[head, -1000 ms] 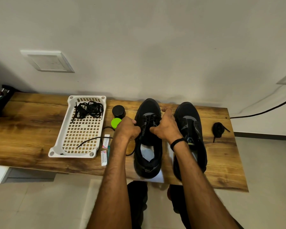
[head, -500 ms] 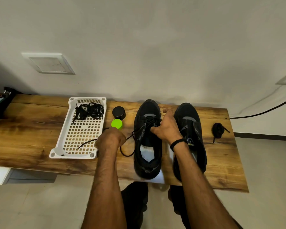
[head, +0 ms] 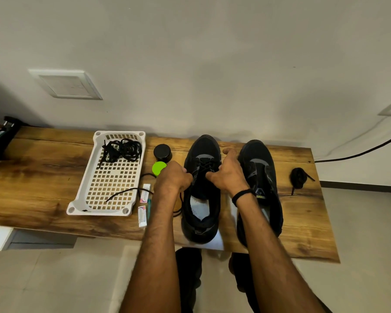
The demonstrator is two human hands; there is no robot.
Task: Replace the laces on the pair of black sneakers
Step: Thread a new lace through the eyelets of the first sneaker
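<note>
On the counter [head: 43, 177] stand 2 black sneakers, toes to the far wall: the left sneaker [head: 204, 145] and, just right of it, the right sneaker [head: 255, 154]. At the left is 1 white tray [head: 81, 195], with 1 bundle [head: 122, 150] of laces at its far end and 1 loose lace [head: 124, 192] over its near right rim. Between tray and left sneaker are 1 black jar [head: 162, 152], 1 green lid [head: 158, 168] and 2 packets [head: 145, 192]. 1 coil [head: 298, 177] of lace lies apart, right of the right sneaker.

Of the 2 hands, the left hand [head: 174, 179] is curled and pinches the lace [head: 203, 166] at the left side of the left sneaker's lacing; slack loops below it. The right hand [head: 228, 177] grips the left sneaker at the right side of the lacing, fingers curled, thumb straight.

0.5 s ago the left hand was out by the tray's near right corner with the lace stretched; now it is back at the sneaker and the packets show again. The right hand and the sneakers kept their places.
</note>
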